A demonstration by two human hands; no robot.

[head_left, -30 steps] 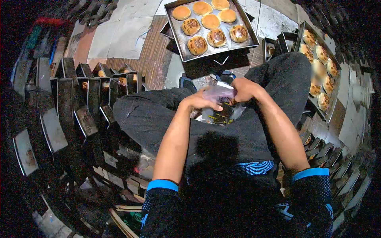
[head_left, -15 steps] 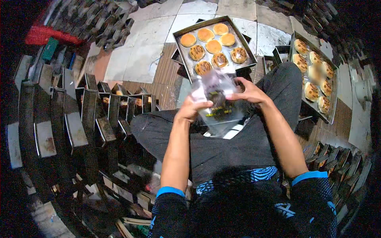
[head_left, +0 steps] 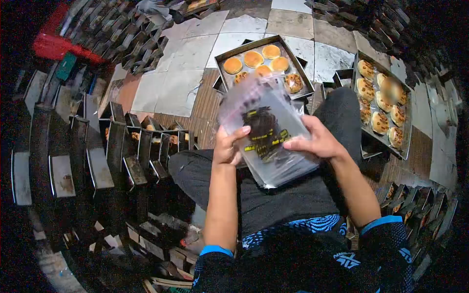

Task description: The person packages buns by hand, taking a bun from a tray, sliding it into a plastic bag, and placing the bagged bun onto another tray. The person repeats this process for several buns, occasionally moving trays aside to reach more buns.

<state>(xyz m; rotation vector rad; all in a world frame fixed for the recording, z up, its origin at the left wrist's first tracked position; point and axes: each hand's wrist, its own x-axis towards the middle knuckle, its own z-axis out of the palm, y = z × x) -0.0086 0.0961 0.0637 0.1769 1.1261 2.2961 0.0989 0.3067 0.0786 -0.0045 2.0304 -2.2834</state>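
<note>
My left hand (head_left: 229, 145) grips the left edge of a stack of clear plastic bags (head_left: 273, 132) with dark and yellow print. On the opposite edge my right hand (head_left: 320, 140) is closed, its thumb lying on top of the stack. The bags are above my lap, slightly tilted, and their upper end is blurred. Behind them a square metal tray (head_left: 225, 57) holds several round buns, some plain and some with brown topping. The stack hides the front part of that tray.
At the right a second metal tray (head_left: 409, 124) holds topped buns. Stacked metal trays (head_left: 100, 168) stand at the left, with more at the lower right (head_left: 415, 207). A green object (head_left: 66, 67) lies at the upper left. Someone's arm or clothing (head_left: 155, 12) shows at the top.
The bag stack has moved from a blurred, more upright pose to a flatter, clearer one, with my hands farther apart. Part of another person has come into view at the top.
</note>
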